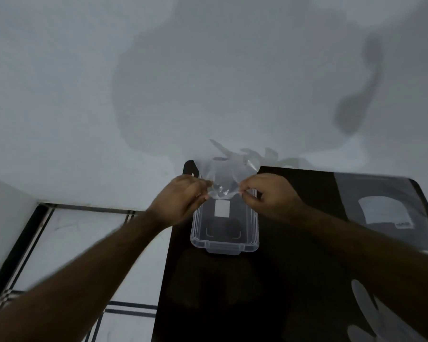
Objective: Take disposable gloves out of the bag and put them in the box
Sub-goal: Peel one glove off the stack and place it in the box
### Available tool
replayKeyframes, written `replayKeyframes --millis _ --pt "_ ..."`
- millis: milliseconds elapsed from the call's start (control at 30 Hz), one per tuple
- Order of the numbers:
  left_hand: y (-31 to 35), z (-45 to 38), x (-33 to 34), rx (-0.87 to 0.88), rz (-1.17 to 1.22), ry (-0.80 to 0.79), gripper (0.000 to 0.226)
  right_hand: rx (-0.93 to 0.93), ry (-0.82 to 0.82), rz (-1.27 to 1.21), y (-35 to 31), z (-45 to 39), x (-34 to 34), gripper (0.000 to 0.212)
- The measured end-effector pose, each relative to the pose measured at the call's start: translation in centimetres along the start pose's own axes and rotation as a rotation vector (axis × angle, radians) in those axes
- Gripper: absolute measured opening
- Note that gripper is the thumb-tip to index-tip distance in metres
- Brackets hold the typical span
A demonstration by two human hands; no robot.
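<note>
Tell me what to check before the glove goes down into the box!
1. Both hands hold the glove: ok. The left hand and right hand pinch the clear disposable glove by its lower edge.
2. Glove is over the box: ok. It hangs above the far end of the clear plastic box.
3. Box is open: ok, no lid on it.
4. Room inside the box: ok, only a white label shows through the bottom.
5. Glove folded small enough to fit: not ok, its fingers still spread out at the top.
6. More gloves left in the bag: cannot tell.
</note>
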State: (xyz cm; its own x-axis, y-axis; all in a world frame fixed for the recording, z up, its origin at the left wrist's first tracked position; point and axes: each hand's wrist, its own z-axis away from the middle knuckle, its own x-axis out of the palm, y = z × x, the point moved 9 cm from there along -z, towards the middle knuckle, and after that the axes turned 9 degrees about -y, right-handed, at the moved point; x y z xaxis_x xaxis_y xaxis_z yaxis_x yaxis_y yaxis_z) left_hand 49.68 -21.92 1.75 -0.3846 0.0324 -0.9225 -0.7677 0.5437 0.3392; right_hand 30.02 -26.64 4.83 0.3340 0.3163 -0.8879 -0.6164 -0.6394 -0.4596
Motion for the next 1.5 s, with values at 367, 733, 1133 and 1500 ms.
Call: replayKeyframes --millis 367,733,1133,1500 --pt "-1.1 -0.4 9.4 0.133 -0.188 -0.291 0.028 0.043 -0.357 0.157 3.5 0.0 9.2 0.017" --pt "0.0 -1.4 13.3 0.131 -0.419 -0.732 0.012 -0.099 -0.832 0.443 2.9 0.8 15.3 0.039" --pt "0.3 0.0 13.8 0.114 -0.467 -0.997 0.053 -0.044 -0.766 0.574 3.0 -3.4 16.2 0.041" --pt "-0.1 -0.1 14.6 0.034 -0.52 -0.956 0.055 -0.05 -0.74 0.698 2.6 -3.6 17.3 0.041"
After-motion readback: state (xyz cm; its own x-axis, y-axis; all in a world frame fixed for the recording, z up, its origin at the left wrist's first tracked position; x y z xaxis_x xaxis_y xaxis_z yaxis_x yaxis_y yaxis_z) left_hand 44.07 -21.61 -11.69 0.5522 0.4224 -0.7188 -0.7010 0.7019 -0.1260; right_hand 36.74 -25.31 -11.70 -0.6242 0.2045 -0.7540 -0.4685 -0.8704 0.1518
